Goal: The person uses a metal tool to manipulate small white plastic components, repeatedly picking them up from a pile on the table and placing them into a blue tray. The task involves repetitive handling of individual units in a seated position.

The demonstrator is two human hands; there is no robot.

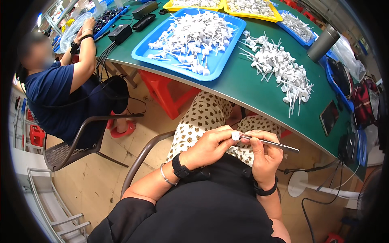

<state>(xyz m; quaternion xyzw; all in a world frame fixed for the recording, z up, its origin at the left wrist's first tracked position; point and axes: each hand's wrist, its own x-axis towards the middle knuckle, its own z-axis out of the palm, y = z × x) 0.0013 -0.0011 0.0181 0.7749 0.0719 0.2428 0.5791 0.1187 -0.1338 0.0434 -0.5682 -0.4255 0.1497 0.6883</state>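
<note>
Over my lap, my left hand [211, 146] pinches a small white plastic part [235, 136] with a round end. Close beside it, my right hand [265, 158] is closed around a slim metal tool that looks like tweezers [281, 146]. One end of the tool points at the white part, and the other sticks out to the right. Whether its tip touches the part I cannot tell. On the green table ahead, a blue tray [139, 50] holds a heap of similar white parts with thin stems. Right of it, a loose pile of them [279, 67] lies directly on the tabletop.
The green table [243, 87] curves around my knees. Yellow trays [259, 17] of white parts stand at the back. A grey cylinder [323, 43] and a phone [329, 117] are at right. A seated co-worker [60, 85] handles things at left. A red stool [162, 89] is under the table.
</note>
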